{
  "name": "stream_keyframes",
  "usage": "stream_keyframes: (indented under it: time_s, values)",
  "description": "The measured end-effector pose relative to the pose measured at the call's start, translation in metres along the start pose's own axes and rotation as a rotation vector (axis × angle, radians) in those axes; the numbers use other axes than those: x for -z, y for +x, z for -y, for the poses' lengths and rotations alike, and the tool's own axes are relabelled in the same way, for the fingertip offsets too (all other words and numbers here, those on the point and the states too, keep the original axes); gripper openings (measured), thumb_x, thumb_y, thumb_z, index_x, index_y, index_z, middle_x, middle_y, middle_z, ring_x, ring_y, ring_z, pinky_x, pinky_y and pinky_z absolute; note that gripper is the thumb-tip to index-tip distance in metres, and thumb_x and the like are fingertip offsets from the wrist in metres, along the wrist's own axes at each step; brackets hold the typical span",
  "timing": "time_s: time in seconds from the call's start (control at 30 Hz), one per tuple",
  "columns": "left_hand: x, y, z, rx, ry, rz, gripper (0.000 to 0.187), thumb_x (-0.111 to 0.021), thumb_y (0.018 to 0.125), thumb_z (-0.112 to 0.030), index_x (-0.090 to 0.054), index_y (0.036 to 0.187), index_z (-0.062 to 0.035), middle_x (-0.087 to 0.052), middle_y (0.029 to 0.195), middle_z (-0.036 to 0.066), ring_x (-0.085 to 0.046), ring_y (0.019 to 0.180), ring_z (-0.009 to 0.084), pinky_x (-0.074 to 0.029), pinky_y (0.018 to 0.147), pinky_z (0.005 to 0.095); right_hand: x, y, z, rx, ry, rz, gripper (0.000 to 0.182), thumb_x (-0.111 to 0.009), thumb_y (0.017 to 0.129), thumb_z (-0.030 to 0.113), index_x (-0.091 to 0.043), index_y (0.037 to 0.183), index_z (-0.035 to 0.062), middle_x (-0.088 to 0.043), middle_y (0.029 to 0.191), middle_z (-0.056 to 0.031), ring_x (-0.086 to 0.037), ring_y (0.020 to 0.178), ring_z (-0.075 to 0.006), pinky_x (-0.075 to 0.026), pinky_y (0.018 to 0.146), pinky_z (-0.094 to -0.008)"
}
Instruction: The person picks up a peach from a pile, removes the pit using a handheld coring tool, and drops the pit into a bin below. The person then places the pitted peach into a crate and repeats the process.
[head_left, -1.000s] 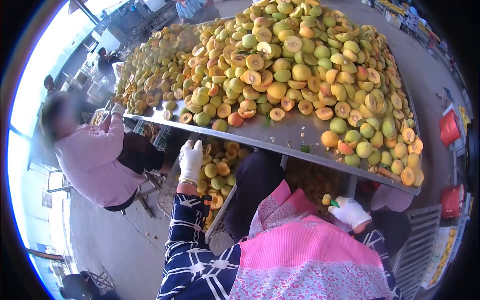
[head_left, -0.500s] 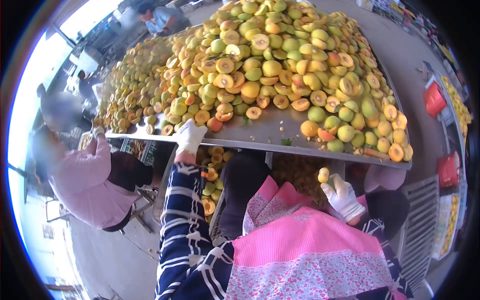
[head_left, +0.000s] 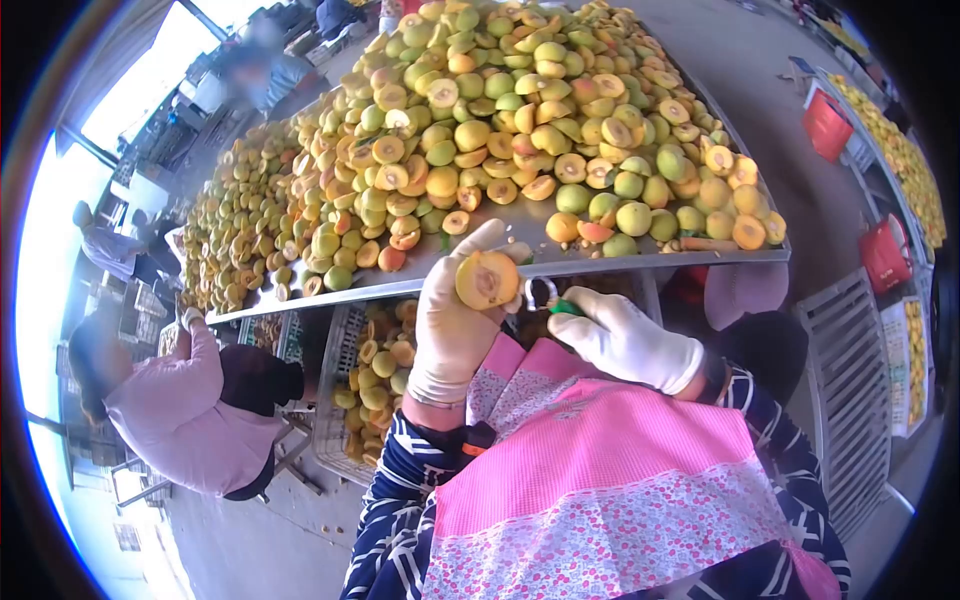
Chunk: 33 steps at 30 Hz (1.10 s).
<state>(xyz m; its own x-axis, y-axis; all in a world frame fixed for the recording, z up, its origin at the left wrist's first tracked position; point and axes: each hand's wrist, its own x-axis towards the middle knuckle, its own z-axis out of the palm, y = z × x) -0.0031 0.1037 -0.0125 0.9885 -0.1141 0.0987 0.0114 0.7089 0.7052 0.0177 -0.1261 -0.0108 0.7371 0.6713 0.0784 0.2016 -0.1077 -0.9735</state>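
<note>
My left hand (head_left: 450, 325), in a white glove, is closed around a yellow peach half (head_left: 487, 279), its cut face turned toward my right hand. A brownish centre shows in the cut face. In my right hand (head_left: 630, 345), also gloved, is a pitting tool with a green handle (head_left: 566, 308) and a curved metal loop (head_left: 540, 293). The loop is just right of the peach half, with a small gap between them. Both hands are above my lap, in front of the metal table's edge (head_left: 400, 287).
A large heap of halved peaches (head_left: 480, 130) covers much of the table. Below its edge, a plastic crate (head_left: 335, 410) holds more halves. A person in a pink top (head_left: 190, 420) sits at left. Red bags (head_left: 884, 254) and a slatted metal rack (head_left: 850, 390) are at right.
My left hand has come back from the table edge to my front and now holds a peach half. My right hand has moved left toward it; the yellow piece at its tool is gone.
</note>
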Motion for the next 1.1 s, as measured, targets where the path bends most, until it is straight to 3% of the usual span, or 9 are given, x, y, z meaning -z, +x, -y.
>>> stream_keyframes:
  time_s: [0.13, 0.23, 0.33, 0.43, 0.53, 0.67, 0.9, 1.03, 1.1]
  values:
    - [-0.046, 0.000, 0.027, -0.104, 0.332, -0.117, 0.051, -0.043, 0.110, -0.040, -0.052, 0.138, 0.0013, -0.067, 0.116, 0.016, -0.065, 0.099, 0.0204, -0.052, 0.089, 0.0316, -0.008, -0.004, 0.003, 0.197, -0.134, -0.108, 0.030, -0.062, 0.103, 0.027, -0.061, 0.112, -0.0015, -0.067, 0.081, -0.0250, -0.068, 0.077, -0.0436, -0.051, 0.068, -0.0435]
    - [-0.058, 0.001, 0.034, -0.162, 0.492, -0.165, 0.050, -0.038, 0.111, -0.039, -0.053, 0.133, 0.0030, -0.067, 0.116, 0.017, -0.065, 0.101, 0.0194, -0.052, 0.093, 0.0327, -0.011, -0.007, -0.008, 0.271, -0.103, -0.173, 0.033, -0.061, 0.104, 0.028, -0.059, 0.117, -0.0018, -0.068, 0.083, -0.0254, -0.069, 0.081, -0.0452, -0.051, 0.068, -0.0450]
    - [-0.060, -0.002, 0.036, -0.226, 0.650, -0.142, 0.050, -0.037, 0.111, -0.038, -0.054, 0.133, 0.0031, -0.067, 0.116, 0.016, -0.064, 0.104, 0.0185, -0.051, 0.095, 0.0324, -0.014, -0.012, -0.002, 0.227, -0.077, -0.206, 0.025, -0.062, 0.104, 0.021, -0.060, 0.113, -0.0022, -0.070, 0.084, -0.0155, -0.069, 0.073, -0.0285, -0.051, 0.069, -0.0371]
    - [-0.061, -0.006, 0.039, -0.227, 0.555, -0.152, 0.051, -0.034, 0.112, -0.039, -0.057, 0.131, 0.0025, -0.067, 0.115, 0.015, -0.065, 0.105, 0.0190, -0.052, 0.095, 0.0323, -0.012, -0.015, 0.002, 0.216, -0.034, -0.176, 0.034, -0.061, 0.104, 0.029, -0.059, 0.118, -0.0019, -0.069, 0.089, -0.0252, -0.069, 0.084, -0.0435, -0.051, 0.072, -0.0437]
    - [-0.059, -0.006, 0.036, -0.121, 0.279, -0.157, 0.053, -0.040, 0.109, -0.042, -0.054, 0.136, 0.0021, -0.067, 0.117, 0.015, -0.065, 0.105, 0.0214, -0.052, 0.095, 0.0354, -0.005, -0.020, 0.012, 0.098, -0.004, -0.089, 0.035, -0.060, 0.105, 0.030, -0.059, 0.118, -0.0024, -0.070, 0.087, -0.0194, -0.071, 0.080, -0.0354, -0.052, 0.074, -0.0415]
    - [-0.044, -0.001, 0.032, -0.095, 0.087, -0.139, 0.059, -0.052, 0.102, -0.040, -0.050, 0.143, 0.0030, -0.064, 0.127, 0.017, -0.063, 0.112, 0.0274, -0.050, 0.102, 0.0406, -0.002, -0.021, 0.002, -0.228, 0.448, -0.036, 0.033, -0.056, 0.107, 0.034, -0.061, 0.105, 0.0013, -0.056, 0.069, -0.0007, -0.054, 0.055, -0.0100, -0.043, 0.052, -0.0260]
    - [-0.048, -0.001, 0.034, -0.051, -0.043, 0.014, 0.072, -0.068, 0.081, -0.023, -0.049, 0.144, 0.0036, -0.057, 0.142, 0.017, -0.055, 0.133, 0.0280, -0.039, 0.117, 0.0410, 0.004, -0.010, 0.005, -0.321, 0.801, -0.107, 0.024, -0.062, 0.104, 0.028, -0.060, 0.098, 0.0054, -0.051, 0.065, 0.0018, -0.047, 0.046, -0.0080, -0.039, 0.041, -0.0259]
    - [-0.047, -0.003, 0.038, -0.019, 0.064, 0.077, 0.081, -0.067, 0.076, -0.019, -0.043, 0.149, 0.0033, -0.053, 0.146, 0.016, -0.057, 0.129, 0.0262, -0.039, 0.117, 0.0385, 0.004, -0.005, 0.004, -0.061, 0.269, -0.308, 0.011, -0.067, 0.098, 0.013, -0.067, 0.106, 0.0056, -0.058, 0.069, 0.0000, -0.050, 0.051, -0.0058, -0.040, 0.047, -0.0231]
    - [-0.044, -0.005, 0.033, 0.068, 0.153, 0.042, 0.085, -0.064, 0.075, -0.013, -0.037, 0.154, 0.0016, -0.052, 0.144, 0.015, -0.058, 0.125, 0.0242, -0.047, 0.109, 0.0359, 0.005, 0.000, -0.008, 0.086, 0.062, -0.405, 0.017, -0.070, 0.092, 0.009, -0.069, 0.108, 0.0020, -0.066, 0.082, -0.0034, -0.060, 0.069, -0.0092, -0.049, 0.064, -0.0270]
